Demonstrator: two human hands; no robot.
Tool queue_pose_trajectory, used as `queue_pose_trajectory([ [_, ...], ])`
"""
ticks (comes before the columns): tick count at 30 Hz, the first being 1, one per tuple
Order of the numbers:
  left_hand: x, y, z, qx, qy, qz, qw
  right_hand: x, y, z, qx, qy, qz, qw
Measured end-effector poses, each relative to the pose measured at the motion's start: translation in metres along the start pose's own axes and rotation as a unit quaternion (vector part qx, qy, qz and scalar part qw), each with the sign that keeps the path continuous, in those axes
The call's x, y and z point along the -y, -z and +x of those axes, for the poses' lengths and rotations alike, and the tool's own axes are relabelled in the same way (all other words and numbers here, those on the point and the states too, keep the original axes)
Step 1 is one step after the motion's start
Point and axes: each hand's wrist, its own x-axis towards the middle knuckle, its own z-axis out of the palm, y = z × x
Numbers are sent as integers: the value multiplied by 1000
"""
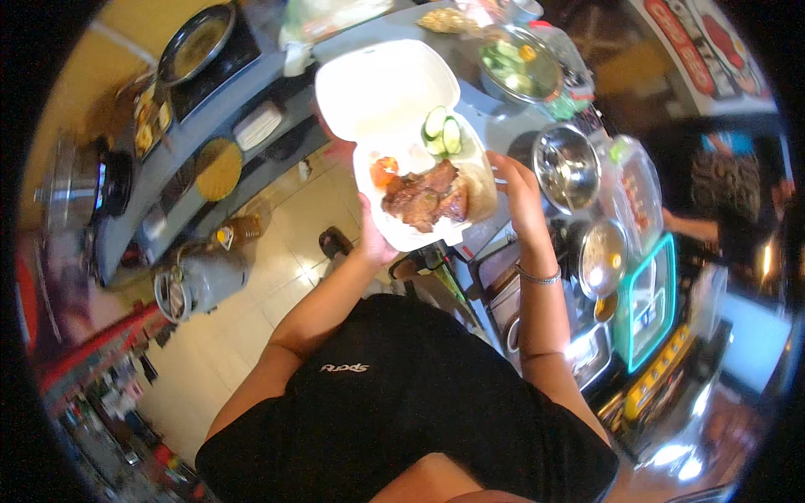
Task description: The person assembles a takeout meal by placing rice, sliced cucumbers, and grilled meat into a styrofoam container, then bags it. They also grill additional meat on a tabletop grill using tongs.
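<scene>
A white foam takeaway box (400, 237) is held up before me with its lid raised. Inside lie browned grilled meat (422, 196), cucumber slices (443, 132), a piece of tomato (383, 171) and what looks like rice, partly covered by the meat. My left hand (375, 236) grips the box at its near left corner, the fingers hidden beneath it. Beside the right edge is my right hand (517, 188), its fingers apart and the fingertips close to the rim; whether they press on the foam cannot be told.
Steel bowls (567, 168), one with cut cucumber (519, 66), stand on the grey counter beyond and to the right. A teal-rimmed container (651, 302) is nearer. At left are a pan (196, 44), a gas cylinder (204, 286) and an oil bottle (242, 231). Another person (723, 195) stands at right.
</scene>
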Motion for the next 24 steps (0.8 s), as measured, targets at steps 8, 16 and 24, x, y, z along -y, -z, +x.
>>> queue_pose_trajectory([
  [8, -60, -1, -12, 110, 61, -25, 992, -20, 8, -133, -307, 34, -462, 831],
  [16, -100, -13, -8, 191, 170, -41, 966, -131, -4, -178, -378, -222, -462, 771],
  [24, -81, 24, -27, 152, 88, -180, 968, -90, 49, -182, -303, 149, -449, 827],
])
